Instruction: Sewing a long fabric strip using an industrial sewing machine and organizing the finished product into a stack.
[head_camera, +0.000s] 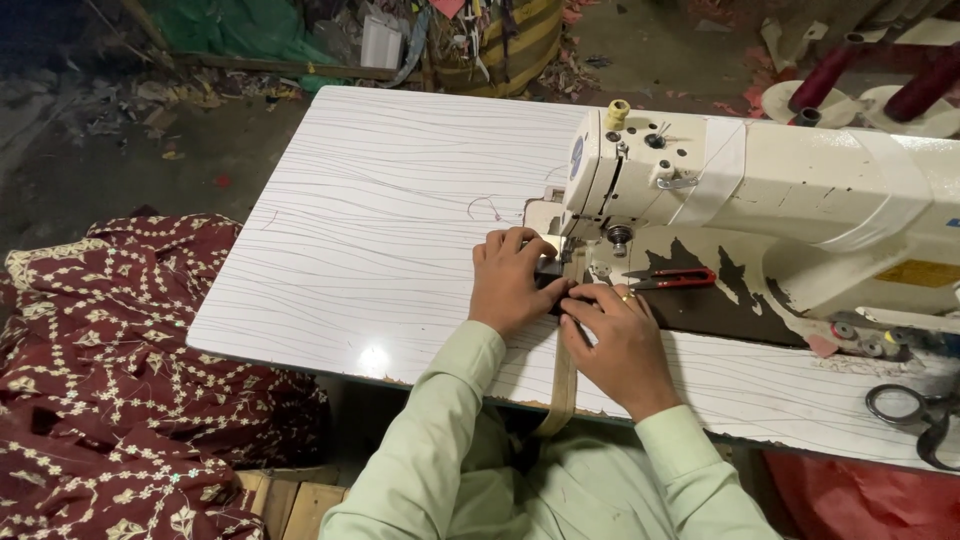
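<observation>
Tan strap (563, 385): lay flat under both hands, running from the needle area back over the bench's near edge, kept straight for feeding.
Left hand (510, 280): fingers together, pressed flat on a dark piece at the strap's end.
Right hand (620, 345): fingers extended, fingertips pressing the strap just beside the left hand.
Sewing machine (760, 200): directly beyond both hands.
Red snips (668, 279): beyond the right hand, within reach.
Bench (380, 240): white, carrying everything.
Maroon cloth (110, 380): well left of the left hand.
</observation>
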